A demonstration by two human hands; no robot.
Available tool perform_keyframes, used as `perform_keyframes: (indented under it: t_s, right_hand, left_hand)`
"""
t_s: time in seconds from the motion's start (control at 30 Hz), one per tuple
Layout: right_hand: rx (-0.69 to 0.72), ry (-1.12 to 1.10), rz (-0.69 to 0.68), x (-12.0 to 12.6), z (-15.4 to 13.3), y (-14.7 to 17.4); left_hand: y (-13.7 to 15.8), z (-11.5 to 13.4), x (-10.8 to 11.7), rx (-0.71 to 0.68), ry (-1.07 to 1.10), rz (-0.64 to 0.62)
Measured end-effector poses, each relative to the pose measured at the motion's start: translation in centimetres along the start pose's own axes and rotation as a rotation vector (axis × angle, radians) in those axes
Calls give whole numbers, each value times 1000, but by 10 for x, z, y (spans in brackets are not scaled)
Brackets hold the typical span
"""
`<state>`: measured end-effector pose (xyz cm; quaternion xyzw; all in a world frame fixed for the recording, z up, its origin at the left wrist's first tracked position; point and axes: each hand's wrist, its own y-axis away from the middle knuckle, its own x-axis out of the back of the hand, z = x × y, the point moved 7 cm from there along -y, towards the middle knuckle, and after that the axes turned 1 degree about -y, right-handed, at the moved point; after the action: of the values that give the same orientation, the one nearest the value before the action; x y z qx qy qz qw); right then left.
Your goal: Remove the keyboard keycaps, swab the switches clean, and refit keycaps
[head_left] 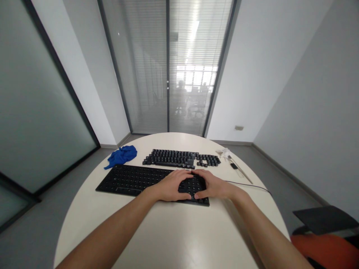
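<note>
Both hands rest on the right end of the black keyboard [134,180], left hand [171,185] and right hand [213,185] meeting, fingers spread flat, gripping nothing; its long axis runs crosswise.

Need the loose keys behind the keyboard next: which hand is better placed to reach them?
Right, probably. The right hand rests on the keyboard's right end, just in front of the loose keys. The left hand sits beside it, slightly farther, and could steady the keyboard.
</note>
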<state>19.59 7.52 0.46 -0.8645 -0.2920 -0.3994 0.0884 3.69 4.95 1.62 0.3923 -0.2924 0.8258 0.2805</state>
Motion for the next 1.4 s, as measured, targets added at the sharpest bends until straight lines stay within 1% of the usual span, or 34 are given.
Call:
perform_keyframes:
  t_s: [0.1,0.2,0.27,0.3,0.37,0.47,0.53,0.57,0.63,0.73,0.93,1.23,1.4]
  right_hand:
    - [28,30,1,0,-3,1]
    - [73,53,4,0,-6,2]
    - [120,50,27,4,-6,1]
    - [128,43,60,8,-4,1]
    - [98,45,182,23,8,-1]
    - [-34,200,483,58,36,2]
    - [-132,315,603,74,54,7]
    - [-168,358,633,80,62,8]
    - [-224,408,659,85,74,11]
    - [-286,469,664,84,83,13]
    - [-321,515,654,80,89,10]
    - [-332,544,644,80,84,11]
    - [-404,556,662,83,80,17]
  left_hand:
    - [1,0,-2,-1,-51,-20]
    - [3,3,-2,-9,-92,-12]
    - [5,7,-2,-23,-140,5]
    - [6,9,-2,-29,-168,12]
    - [8,13,-1,-35,-210,24]
    - [9,17,-2,-32,-232,23]
    - [9,17,-2,-29,-233,26]
    - [9,17,-2,-29,-231,30]
    - [9,18,-1,-30,-228,35]
    - [10,18,-1,-23,-236,26]
    - [10,19,-1,-27,-249,21]
    - [11,17,-2,-27,-218,19]
    - [11,17,-1,-25,-191,21]
